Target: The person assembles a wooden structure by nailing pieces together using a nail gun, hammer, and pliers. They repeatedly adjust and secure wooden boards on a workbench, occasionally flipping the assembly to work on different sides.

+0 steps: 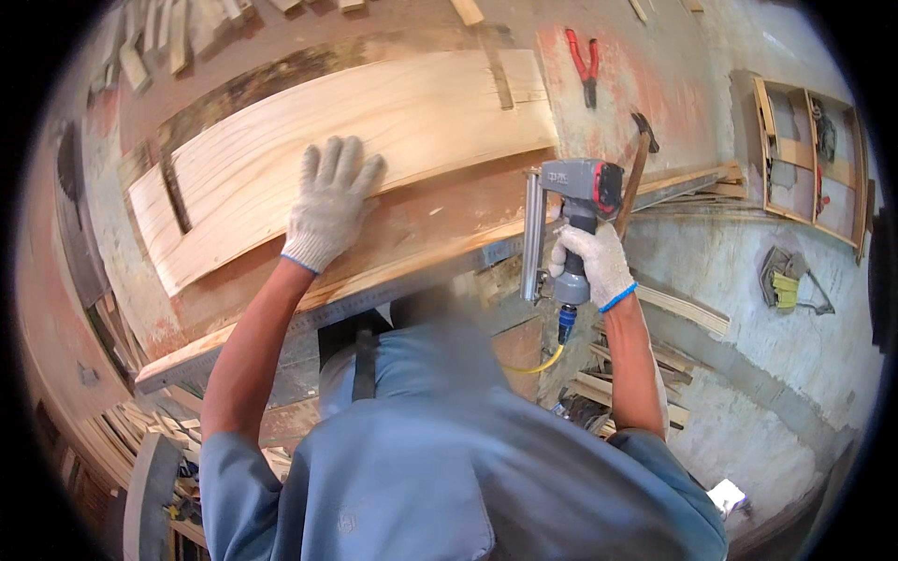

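My left hand [329, 204], in a white knit glove, lies flat with its fingers spread on the near edge of a pale wooden board [412, 112]. The board rests on the workbench, with a slot cut near its left end and a strip of wood near its right end. My right hand [596, 259], gloved too, is wrapped round the grip of a grey pneumatic nail gun [577, 192]. The gun is upright at the bench's front edge, right of the board and apart from it. A yellow air hose [540, 366] runs from its blue fitting.
Red-handled pliers [585, 67] and a hammer [637, 168] lie on the bench beyond the gun. Wood offcuts [168, 33] are scattered at the far left. A wooden frame [812, 159] stands at the right, near a green and grey object [790, 280] on the floor. Planks lie below the bench.
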Demonstrator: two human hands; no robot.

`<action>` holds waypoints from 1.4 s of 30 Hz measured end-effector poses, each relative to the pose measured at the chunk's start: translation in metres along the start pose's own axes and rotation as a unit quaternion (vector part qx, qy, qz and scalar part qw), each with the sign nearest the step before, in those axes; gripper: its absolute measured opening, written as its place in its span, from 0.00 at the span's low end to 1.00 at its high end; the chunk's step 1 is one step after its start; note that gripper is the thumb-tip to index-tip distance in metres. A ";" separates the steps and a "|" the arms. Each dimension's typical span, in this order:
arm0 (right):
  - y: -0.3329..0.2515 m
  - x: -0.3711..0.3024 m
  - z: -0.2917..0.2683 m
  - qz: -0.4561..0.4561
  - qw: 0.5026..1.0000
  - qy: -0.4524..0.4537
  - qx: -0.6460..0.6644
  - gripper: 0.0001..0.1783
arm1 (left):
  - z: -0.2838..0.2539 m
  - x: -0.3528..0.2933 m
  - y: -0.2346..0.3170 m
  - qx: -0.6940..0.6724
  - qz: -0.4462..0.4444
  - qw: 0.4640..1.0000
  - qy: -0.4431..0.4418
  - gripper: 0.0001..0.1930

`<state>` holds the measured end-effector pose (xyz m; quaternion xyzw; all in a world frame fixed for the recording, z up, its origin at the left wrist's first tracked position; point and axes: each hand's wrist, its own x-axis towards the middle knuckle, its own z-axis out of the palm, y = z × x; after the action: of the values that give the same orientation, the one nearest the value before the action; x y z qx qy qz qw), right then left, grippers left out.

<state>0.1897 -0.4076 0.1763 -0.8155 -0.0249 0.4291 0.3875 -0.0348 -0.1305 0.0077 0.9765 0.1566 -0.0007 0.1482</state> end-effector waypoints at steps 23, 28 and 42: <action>-0.043 0.034 0.031 0.003 0.997 -0.072 -0.036 0.15 | -0.002 -0.002 -0.004 -0.090 -0.030 0.992 0.082 0.36; -0.022 0.052 0.060 0.023 0.987 -0.105 -0.117 0.14 | 0.002 -0.005 -0.012 -0.166 -0.026 0.972 0.164 0.30; -0.051 0.028 0.132 0.013 0.974 -0.169 -0.147 0.13 | 0.018 -0.002 -0.036 -0.715 -0.184 0.599 0.311 0.29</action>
<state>0.1268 -0.2809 0.1468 -0.7793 -0.1421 0.5577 0.2480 -0.0470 -0.1031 -0.0196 0.4501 0.3199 0.3876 0.7381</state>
